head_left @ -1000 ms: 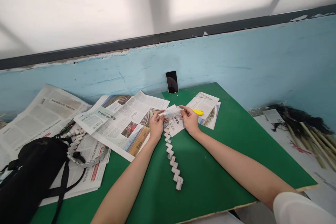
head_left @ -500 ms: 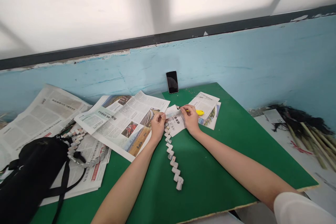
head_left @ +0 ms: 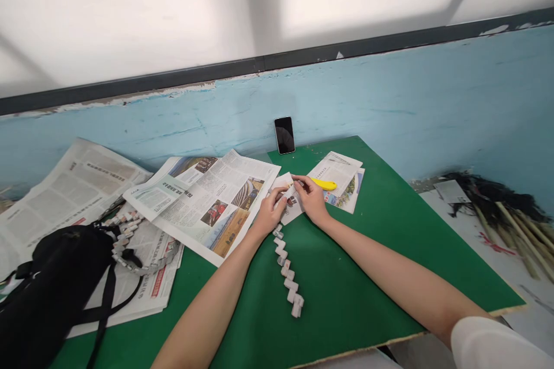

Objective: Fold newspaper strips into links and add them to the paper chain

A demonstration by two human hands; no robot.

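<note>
I judge this to be a folding step: a small newsprint strip (head_left: 291, 189) sits between my hands, toward the far edge of the green table (head_left: 367, 300). My right hand (head_left: 312, 200) has thumb and forefinger together, clamped on the strip; my left hand (head_left: 272, 211) curls up to it, though whether those fingers pinch I cannot tell. The zigzag paper chain (head_left: 289, 277) runs toward the near edge. The next move calls for even pressure along the crease
</note>
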